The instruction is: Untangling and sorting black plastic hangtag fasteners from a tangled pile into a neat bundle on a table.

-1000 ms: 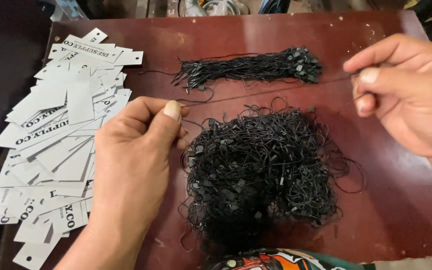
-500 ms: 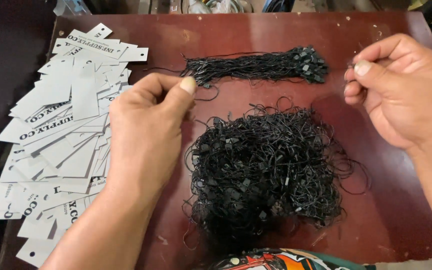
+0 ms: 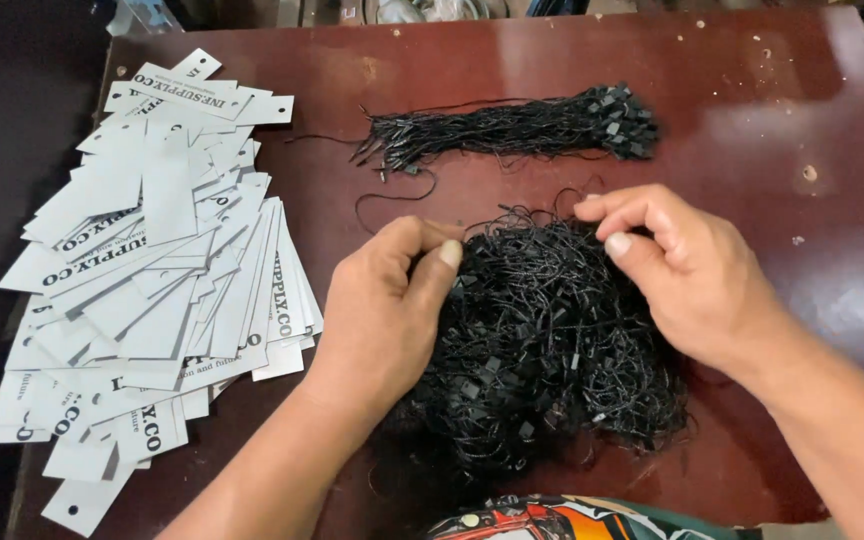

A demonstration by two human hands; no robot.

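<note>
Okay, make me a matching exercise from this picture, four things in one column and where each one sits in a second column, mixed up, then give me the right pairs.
Things:
1. Spread of white card tags with punched holes
2. Straight bundle of black string loops
3. Loose tangled heap of black string fasteners
4. Dark red wooden table

Places:
A. Between the left hand and the right hand, under their fingertips
B. Beneath everything else
C. Along the left side
D. Beyond the hands, near the far edge

Pairs: 1-C, 2-D, 3-A, 4-B
</note>
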